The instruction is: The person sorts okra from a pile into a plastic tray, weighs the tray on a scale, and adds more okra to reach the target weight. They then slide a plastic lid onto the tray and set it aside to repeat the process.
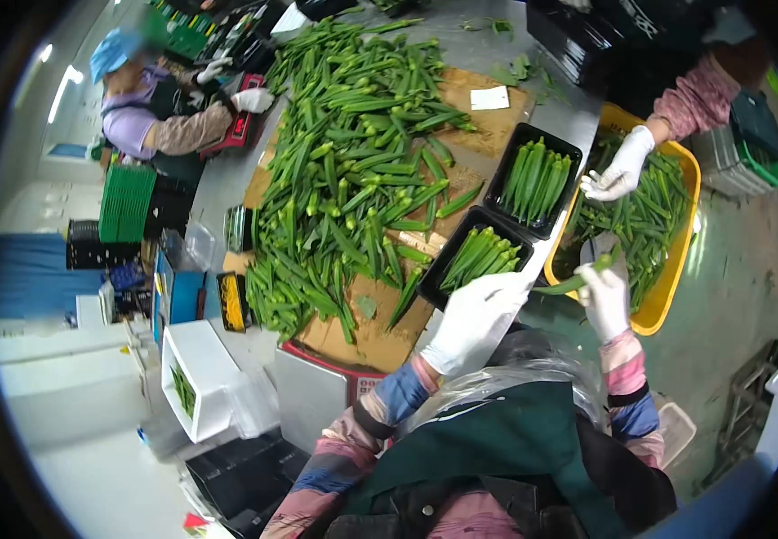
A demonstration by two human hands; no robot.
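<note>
My right hand (606,304), in a white glove, pinches a green okra pod (567,287) near its stem end, over the near side of the yellow basket (687,235). The pod's tip points toward my left hand (477,322), also white-gloved. My left fingers are bent together at the near edge of a black tray (427,286); whatever they hold is hidden under the hand. Okra pods (481,259) lie side by side in that tray. Just beyond it, a second black tray (495,199) holds another row of okra. Loose okra fills much of the basket.
A large okra pile (344,171) covers the table's cardboard (366,337). From the right, a co-worker's gloved hand (621,169) reaches over the basket. Another person (151,112) works by a red scale (236,121). A white foam box (200,382) stands left.
</note>
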